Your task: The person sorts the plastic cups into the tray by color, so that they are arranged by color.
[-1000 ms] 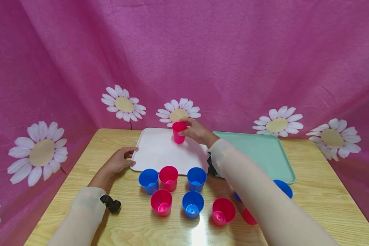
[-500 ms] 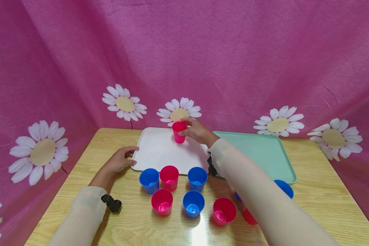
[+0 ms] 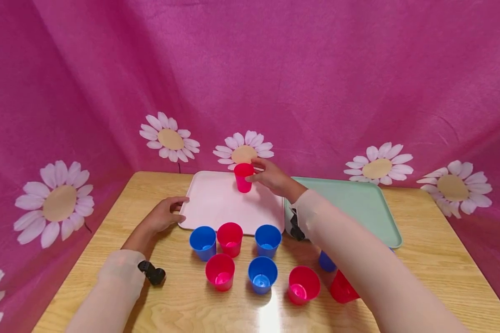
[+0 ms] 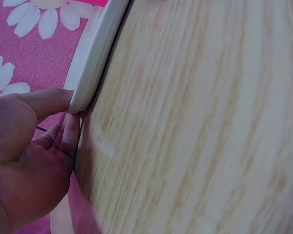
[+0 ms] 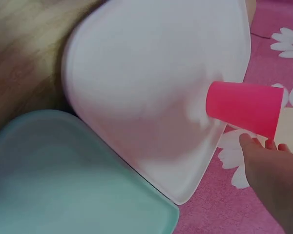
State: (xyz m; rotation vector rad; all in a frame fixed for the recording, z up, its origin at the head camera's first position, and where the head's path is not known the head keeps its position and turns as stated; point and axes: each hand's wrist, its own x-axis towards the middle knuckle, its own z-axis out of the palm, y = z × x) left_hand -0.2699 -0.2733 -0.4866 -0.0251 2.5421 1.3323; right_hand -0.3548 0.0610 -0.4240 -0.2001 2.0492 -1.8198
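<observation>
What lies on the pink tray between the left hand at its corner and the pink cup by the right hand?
Nothing: in the head view the pink tray is bare from the left hand to the pink cup by the right hand.
</observation>
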